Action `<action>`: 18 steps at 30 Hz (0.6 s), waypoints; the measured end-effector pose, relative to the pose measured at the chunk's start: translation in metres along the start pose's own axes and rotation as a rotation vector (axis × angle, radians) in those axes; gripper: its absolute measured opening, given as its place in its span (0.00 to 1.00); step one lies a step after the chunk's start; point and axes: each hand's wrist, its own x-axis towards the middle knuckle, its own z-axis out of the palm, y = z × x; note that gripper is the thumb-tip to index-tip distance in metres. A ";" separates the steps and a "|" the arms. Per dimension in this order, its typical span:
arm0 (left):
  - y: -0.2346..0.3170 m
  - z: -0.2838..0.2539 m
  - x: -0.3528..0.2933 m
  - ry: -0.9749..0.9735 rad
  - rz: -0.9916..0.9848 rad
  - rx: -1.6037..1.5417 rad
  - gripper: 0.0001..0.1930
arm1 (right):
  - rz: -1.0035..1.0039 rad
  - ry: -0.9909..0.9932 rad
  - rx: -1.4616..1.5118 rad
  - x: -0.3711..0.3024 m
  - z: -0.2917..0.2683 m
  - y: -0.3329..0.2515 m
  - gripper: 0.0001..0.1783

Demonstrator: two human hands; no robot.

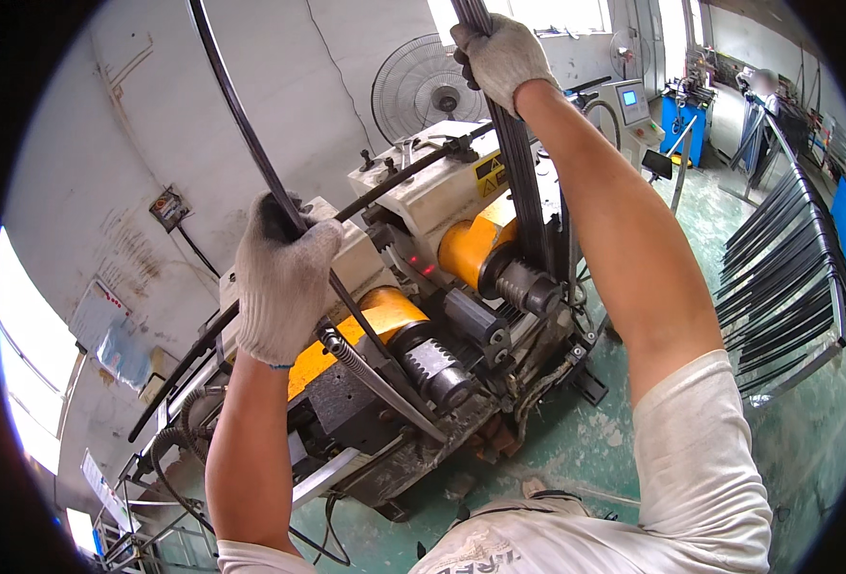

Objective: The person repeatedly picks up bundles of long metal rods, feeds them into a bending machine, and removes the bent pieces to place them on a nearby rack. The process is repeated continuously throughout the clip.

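Observation:
My left hand, in a grey-white knit glove with dark fingertips, is wrapped round a long, thin dark metal bar. The bar slants down past the yellow-collared spindle of a machine. Higher up and to the right, my right hand, gloved too, grips a bundle of long dark bars. That bundle stands nearly upright beside a second spindle, where its lower end is partly hidden. Both spindles carry ridged steel noses in front of white machine housings.
A rack on the right holds many dark bars. A large fan stands behind the machine, with a control panel to its right. Hoses hang at lower left. Far right, another person is near the workbenches.

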 end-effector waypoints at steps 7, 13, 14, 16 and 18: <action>0.033 0.000 0.033 0.115 -0.108 -0.173 0.21 | 0.089 -0.058 0.125 -0.003 -0.002 -0.006 0.20; 0.021 0.008 0.041 0.156 -0.049 -0.207 0.17 | 0.033 -0.005 0.053 0.003 0.002 0.002 0.21; 0.018 0.009 0.041 0.169 -0.034 -0.123 0.18 | 0.024 -0.002 0.054 0.006 0.003 0.005 0.22; 0.009 0.009 0.042 0.174 -0.003 -0.107 0.18 | 0.009 -0.004 0.053 0.006 0.007 0.007 0.22; 0.009 0.009 0.039 0.180 -0.007 -0.104 0.18 | 0.037 0.001 0.073 0.001 0.003 0.005 0.22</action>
